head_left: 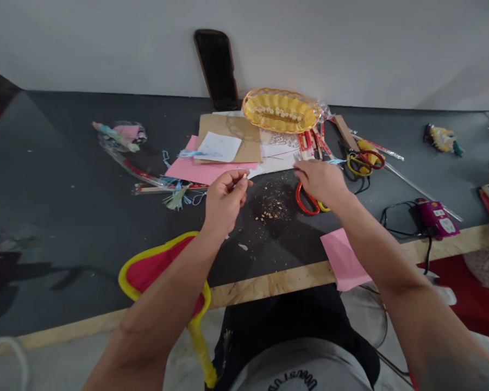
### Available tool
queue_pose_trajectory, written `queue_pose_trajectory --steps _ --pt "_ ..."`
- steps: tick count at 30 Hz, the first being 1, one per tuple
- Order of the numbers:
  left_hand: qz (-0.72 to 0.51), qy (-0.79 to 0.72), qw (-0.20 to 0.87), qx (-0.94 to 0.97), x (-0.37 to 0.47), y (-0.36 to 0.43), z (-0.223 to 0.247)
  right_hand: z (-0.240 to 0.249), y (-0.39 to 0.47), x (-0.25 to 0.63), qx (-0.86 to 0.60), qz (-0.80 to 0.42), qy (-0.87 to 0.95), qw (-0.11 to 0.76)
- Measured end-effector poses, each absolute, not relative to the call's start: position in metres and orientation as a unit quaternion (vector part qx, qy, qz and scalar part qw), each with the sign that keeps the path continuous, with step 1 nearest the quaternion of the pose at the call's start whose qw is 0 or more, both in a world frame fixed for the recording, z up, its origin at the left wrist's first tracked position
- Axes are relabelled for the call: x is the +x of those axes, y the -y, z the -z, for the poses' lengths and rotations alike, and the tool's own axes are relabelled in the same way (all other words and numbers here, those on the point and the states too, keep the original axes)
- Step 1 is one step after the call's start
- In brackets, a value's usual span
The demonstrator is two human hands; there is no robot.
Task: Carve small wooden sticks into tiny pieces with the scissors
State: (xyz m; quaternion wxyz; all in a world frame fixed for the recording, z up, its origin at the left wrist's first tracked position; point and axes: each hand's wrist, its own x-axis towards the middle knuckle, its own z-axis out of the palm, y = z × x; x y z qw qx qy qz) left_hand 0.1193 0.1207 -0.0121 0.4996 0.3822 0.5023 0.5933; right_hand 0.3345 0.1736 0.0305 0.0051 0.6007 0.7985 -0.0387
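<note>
My left hand [224, 201] is closed in a pinch, with a small pale piece [245, 176] at the fingertips. Over the right side of the work spot, my right hand [323, 182] has its fingers drawn together. What they hold, if anything, I cannot make out. Scissors with red handles [307, 202] lie just below that hand, partly covered by it. Between the hands, small tan bits [269, 215] and pale crumbs are scattered on the dark tabletop [264, 255]. Behind them, a white sheet [219, 147] rests on brown card and pink paper [195, 171].
A yellow basket [283, 128] holding small pale pieces stands at the back, beside a phone [218, 68] leaning on the wall. Tassels [178, 196] lie left, a purple box [437, 219] right. A yellow-edged red fan-shaped item [155, 266] and pink paper [344, 258] overhang the front edge.
</note>
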Motion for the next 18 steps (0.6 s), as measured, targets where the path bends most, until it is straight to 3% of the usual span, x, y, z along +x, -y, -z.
queue_pose_trajectory --steps 4,14,16,18 --pt "-0.590 -0.502 0.499 0.387 0.120 -0.121 0.013 -0.015 -0.209 0.300 0.517 0.108 -0.845 -0.082" --pt "-0.577 -0.502 0.507 0.398 0.122 -0.120 0.014 -0.004 -0.233 0.270 0.515 0.130 -0.844 -0.071" --pt "-0.566 -0.502 0.511 0.407 0.121 -0.119 0.014 -0.008 -0.223 0.281 0.501 0.142 -0.848 -0.098" --pt "-0.554 -0.499 0.517 0.421 0.121 -0.118 0.013 -0.010 -0.205 0.295 0.469 0.200 -0.841 -0.182"
